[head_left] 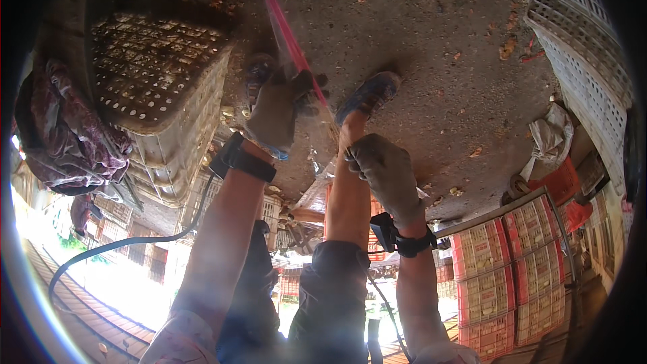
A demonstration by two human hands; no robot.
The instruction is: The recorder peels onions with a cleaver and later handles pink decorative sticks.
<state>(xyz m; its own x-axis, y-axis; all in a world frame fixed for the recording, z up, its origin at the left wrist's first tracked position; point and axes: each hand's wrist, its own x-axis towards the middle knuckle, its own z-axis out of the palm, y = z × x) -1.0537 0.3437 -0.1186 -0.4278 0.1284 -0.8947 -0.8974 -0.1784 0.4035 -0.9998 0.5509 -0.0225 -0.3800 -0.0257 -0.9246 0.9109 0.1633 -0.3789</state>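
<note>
My left hand [271, 116], in a grey work glove, is closed on a clear plastic bag [283, 23] with a bright pink strip along it. The bag stretches up and away from the fingers over the dirt floor [458, 94]. To its right, my right hand [389, 174], gloved the same way, is curled into a fist beside my shin. Whatever it holds, if anything, is hidden by the fingers. Both wrists carry black straps with small devices. My shoes [371, 98] stand on the ground just beyond the hands.
Left of my hands stands a pale plastic crate [158, 67] with a perforated face. A dark reddish cloth [74, 131] hangs beside it. White slatted crates [583, 61] line the right edge, near a crumpled pale sack [551, 136]. Red and cream crates [509, 276] are stacked lower right.
</note>
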